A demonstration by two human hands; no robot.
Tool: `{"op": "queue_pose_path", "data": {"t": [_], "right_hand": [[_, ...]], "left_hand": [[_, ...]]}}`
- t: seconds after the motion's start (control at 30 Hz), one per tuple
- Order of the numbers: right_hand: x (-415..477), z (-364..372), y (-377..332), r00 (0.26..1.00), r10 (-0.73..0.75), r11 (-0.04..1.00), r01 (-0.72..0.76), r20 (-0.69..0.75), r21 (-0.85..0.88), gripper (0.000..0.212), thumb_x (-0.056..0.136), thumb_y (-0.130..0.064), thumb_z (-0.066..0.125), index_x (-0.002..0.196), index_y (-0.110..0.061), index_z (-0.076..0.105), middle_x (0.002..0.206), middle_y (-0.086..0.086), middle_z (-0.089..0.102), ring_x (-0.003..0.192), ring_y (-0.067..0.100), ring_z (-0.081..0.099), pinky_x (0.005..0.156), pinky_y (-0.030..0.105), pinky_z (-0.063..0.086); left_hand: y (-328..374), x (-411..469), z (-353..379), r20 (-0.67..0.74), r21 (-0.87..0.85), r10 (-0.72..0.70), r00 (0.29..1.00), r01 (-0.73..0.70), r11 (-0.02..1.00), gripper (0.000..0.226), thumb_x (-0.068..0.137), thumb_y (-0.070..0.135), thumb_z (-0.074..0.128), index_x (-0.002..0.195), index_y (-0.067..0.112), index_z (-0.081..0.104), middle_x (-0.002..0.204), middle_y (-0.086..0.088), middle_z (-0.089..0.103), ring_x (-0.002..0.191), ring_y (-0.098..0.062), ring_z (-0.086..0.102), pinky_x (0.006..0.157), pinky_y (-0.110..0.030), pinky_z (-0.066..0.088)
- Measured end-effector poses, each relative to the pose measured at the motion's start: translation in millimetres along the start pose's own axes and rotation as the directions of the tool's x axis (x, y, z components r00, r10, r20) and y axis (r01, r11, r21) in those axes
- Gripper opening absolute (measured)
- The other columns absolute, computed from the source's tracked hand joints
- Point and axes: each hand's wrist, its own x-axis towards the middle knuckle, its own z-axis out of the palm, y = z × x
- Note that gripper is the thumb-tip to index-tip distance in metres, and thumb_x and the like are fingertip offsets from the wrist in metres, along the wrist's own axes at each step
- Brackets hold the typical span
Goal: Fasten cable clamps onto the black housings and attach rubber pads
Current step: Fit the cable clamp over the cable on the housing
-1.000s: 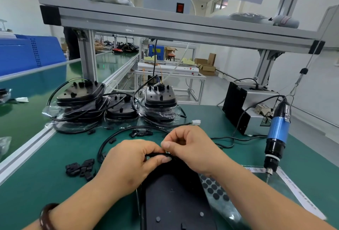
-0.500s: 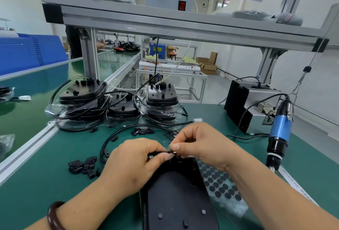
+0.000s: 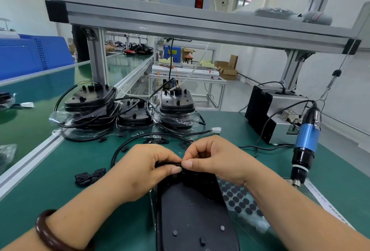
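A long black housing (image 3: 192, 214) lies flat on the green mat in front of me, underside up. My left hand (image 3: 144, 172) and my right hand (image 3: 214, 160) meet at its far end, thumbs and forefingers pinched on the black cable (image 3: 128, 142) where it enters the housing; whether a clamp is between the fingers is hidden. The cable loops away to the left and back. A sheet of round black rubber pads (image 3: 240, 200) lies under my right forearm. Loose black cable clamps (image 3: 90, 176) sit to the left.
Stacks of black housings with cables (image 3: 130, 108) stand at the back of the mat. A blue electric screwdriver (image 3: 305, 144) hangs at the right, beside a grey-and-black box (image 3: 274, 110). An aluminium rail (image 3: 30, 162) borders the mat on the left. A shelf frame (image 3: 200, 22) spans overhead.
Both hands stay pinched at the housing's far end, with fingers shifting only slightly on the cable. The view has tilted and moved a little closer.
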Motion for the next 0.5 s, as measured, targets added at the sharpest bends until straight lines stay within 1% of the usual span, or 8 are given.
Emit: {"op": "queue_pose_path", "data": {"t": [0.1, 0.17, 0.2, 0.27, 0.37, 0.43, 0.47, 0.5], "right_hand": [[2, 5, 2, 1.000, 0.023, 0.999, -0.022, -0.021, 0.046, 0.015, 0.080, -0.009, 0.077, 0.082, -0.017, 0.065, 0.069, -0.011, 0.060, 0.065, 0.003, 0.051, 0.063, 0.015, 0.044], [2, 5, 1, 0.999, 0.035, 0.998, -0.035, -0.005, 0.045, 0.016, 0.081, -0.011, 0.077, 0.090, -0.016, 0.065, 0.075, -0.011, 0.062, 0.069, 0.003, 0.053, 0.067, 0.016, 0.045], [2, 4, -1, 0.999, 0.041, 0.999, -0.041, 0.011, -0.005, 0.013, 0.083, -0.015, 0.075, 0.091, -0.020, 0.067, 0.075, -0.015, 0.062, 0.070, 0.001, 0.054, 0.068, 0.015, 0.045], [1, 2, -4, 0.999, 0.049, 0.989, -0.045, 0.025, -0.144, 0.009, 0.087, -0.023, 0.072, 0.083, -0.029, 0.067, 0.066, -0.020, 0.060, 0.063, -0.004, 0.049, 0.063, 0.011, 0.040], [-1, 1, -6, 0.999, 0.048, 0.962, -0.040, 0.022, -0.270, 0.017, 0.091, -0.025, 0.066, 0.077, -0.033, 0.061, 0.063, -0.021, 0.055, 0.059, -0.006, 0.045, 0.061, 0.009, 0.037], [-1, 2, -6, 0.998, 0.045, 0.946, -0.032, 0.034, -0.322, 0.017, 0.093, -0.027, 0.063, 0.078, -0.032, 0.058, 0.064, -0.018, 0.052, 0.058, -0.005, 0.044, 0.061, 0.009, 0.037], [-1, 2, -6, 0.998, 0.047, 0.948, -0.036, 0.028, -0.317, 0.016, 0.093, -0.027, 0.063, 0.079, -0.031, 0.058, 0.064, -0.017, 0.051, 0.058, -0.004, 0.043, 0.061, 0.010, 0.037], [0, 2, -5, 0.999, 0.049, 0.956, -0.044, 0.012, -0.289, 0.014, 0.093, -0.027, 0.063, 0.079, -0.029, 0.058, 0.066, -0.016, 0.051, 0.059, -0.003, 0.042, 0.063, 0.013, 0.038]], "left_hand": [[1, -1, 2, -0.052, 0.034, 0.025, 0.998, -0.023, 0.999, 0.018, 0.080, 0.021, 0.074, 0.086, 0.038, 0.073, 0.082, 0.024, 0.066, 0.084, 0.004, 0.060, 0.074, -0.007, 0.043], [4, -2, 4, -0.079, 0.016, 0.023, 0.997, -0.022, 1.000, 0.020, 0.080, 0.022, 0.074, 0.087, 0.041, 0.068, 0.083, 0.025, 0.066, 0.085, 0.004, 0.061, 0.075, -0.010, 0.045], [5, -3, 4, -0.088, 0.003, 0.012, 0.996, -0.012, 1.000, 0.022, 0.081, 0.025, 0.073, 0.088, 0.043, 0.063, 0.084, 0.025, 0.066, 0.084, 0.002, 0.061, 0.074, -0.013, 0.046], [8, -4, 4, -0.097, 0.002, -0.002, 0.995, 0.002, 1.000, 0.026, 0.082, 0.028, 0.071, 0.092, 0.043, 0.052, 0.085, 0.025, 0.064, 0.081, -0.002, 0.060, 0.071, -0.017, 0.047], [10, -5, 2, -0.107, -0.009, -0.022, 0.994, 0.021, 1.000, 0.029, 0.084, 0.029, 0.068, 0.094, 0.044, 0.046, 0.088, 0.023, 0.063, 0.086, 0.000, 0.058, 0.073, -0.018, 0.044], [14, -5, 1, -0.172, 0.104, 0.008, 0.985, 0.010, 0.994, 0.023, 0.084, 0.033, 0.067, 0.094, 0.043, 0.049, 0.093, 0.024, 0.060, 0.095, 0.003, 0.053, 0.082, -0.022, 0.041], [17, -5, 0, -0.236, 0.214, 0.058, 0.970, -0.006, 0.977, 0.022, 0.084, 0.035, 0.065, 0.096, 0.042, 0.049, 0.094, 0.024, 0.057, 0.095, 0.004, 0.049, 0.084, -0.025, 0.038], [22, -6, -1, -0.300, 0.300, 0.113, 0.947, -0.019, 0.954, 0.021, 0.084, 0.034, 0.064, 0.096, 0.040, 0.048, 0.092, 0.023, 0.054, 0.090, 0.002, 0.047, 0.081, -0.026, 0.038]]}}
